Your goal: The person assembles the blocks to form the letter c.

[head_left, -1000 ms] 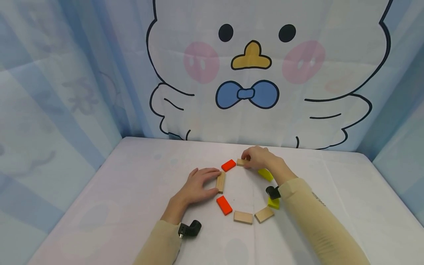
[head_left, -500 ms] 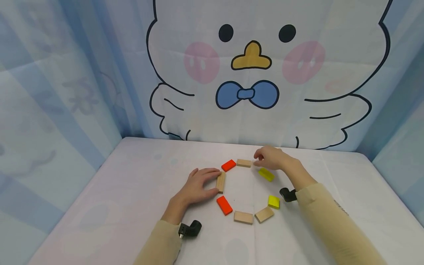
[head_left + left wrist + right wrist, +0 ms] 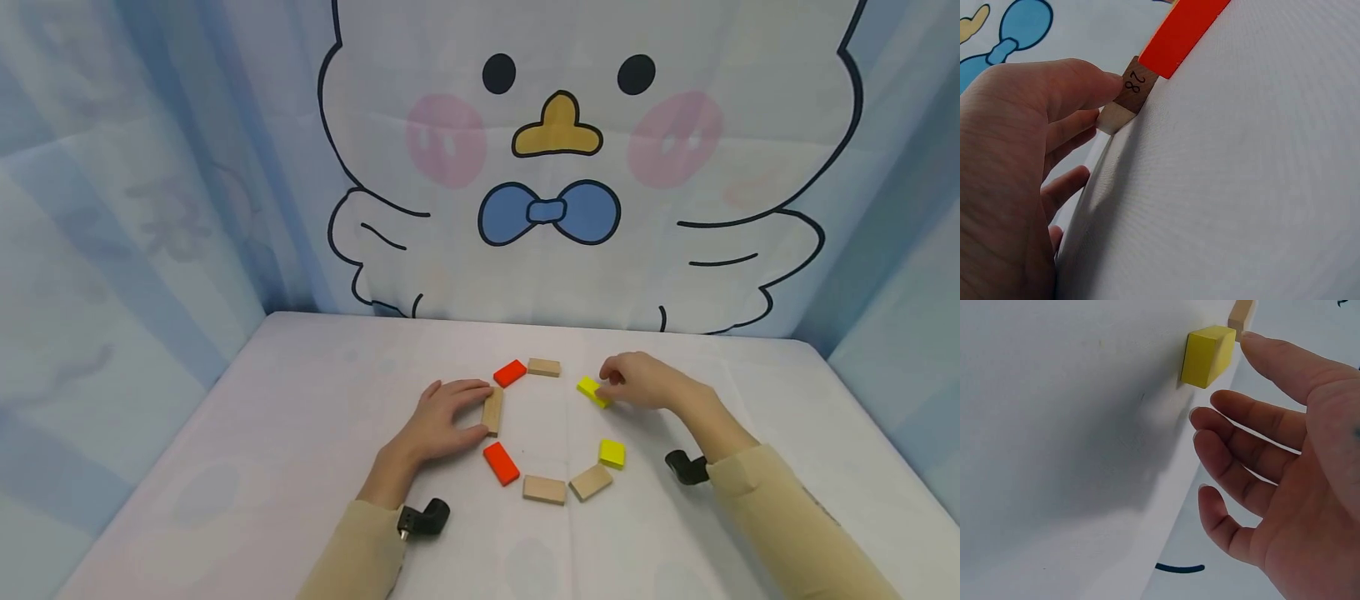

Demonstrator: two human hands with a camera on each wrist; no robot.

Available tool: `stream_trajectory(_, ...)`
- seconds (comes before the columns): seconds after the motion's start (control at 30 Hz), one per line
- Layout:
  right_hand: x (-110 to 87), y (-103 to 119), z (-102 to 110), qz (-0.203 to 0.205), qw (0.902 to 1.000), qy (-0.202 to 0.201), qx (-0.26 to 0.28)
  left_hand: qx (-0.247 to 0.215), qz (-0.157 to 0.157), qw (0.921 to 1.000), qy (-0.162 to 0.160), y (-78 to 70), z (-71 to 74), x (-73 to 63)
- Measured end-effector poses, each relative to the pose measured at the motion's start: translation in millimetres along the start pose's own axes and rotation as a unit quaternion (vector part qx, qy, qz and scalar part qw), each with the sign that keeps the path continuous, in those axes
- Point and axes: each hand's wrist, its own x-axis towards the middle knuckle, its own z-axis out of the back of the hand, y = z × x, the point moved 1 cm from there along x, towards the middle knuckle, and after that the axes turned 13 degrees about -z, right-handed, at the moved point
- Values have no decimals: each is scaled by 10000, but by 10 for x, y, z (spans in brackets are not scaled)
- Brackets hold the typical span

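Observation:
My left hand (image 3: 435,423) holds a plain wooden block (image 3: 492,413) on the left side of a ring of flat blocks, thumb at its near end and index finger at its far end. In the left wrist view the thumb meets a block marked 28 (image 3: 1134,86), beside a red block (image 3: 1182,37). At the far right of the ring, my right hand (image 3: 647,383) hovers over the end of a yellow block (image 3: 588,387). The right wrist view shows its fingers loosely bent and apart from a yellow block (image 3: 1207,357).
The ring also has a far red block (image 3: 510,372), a far wooden block (image 3: 543,367), a near red block (image 3: 501,463), two near wooden blocks (image 3: 544,490) and a second yellow block (image 3: 612,453). A printed curtain (image 3: 555,275) hangs behind the white table (image 3: 337,375).
My right hand has let go of the far wooden block and moved right and nearer, to the far yellow block. My left hand stays at its block. The head view has shifted slightly.

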Motion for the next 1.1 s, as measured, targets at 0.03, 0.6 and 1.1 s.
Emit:
stream_trajectory(0.03,-3,4,-10,-13,10000,11,8,6,1,10000,-5,4,0,-5)
stream_trajectory(0.6,42,52,-113,7,9997,-218,-50,-20,66,10000,9,30,5,-21)
stream_trajectory(1.1,152,86,-118,5,9996,-297,-11,-56,-1,10000,1,11,12,-13)
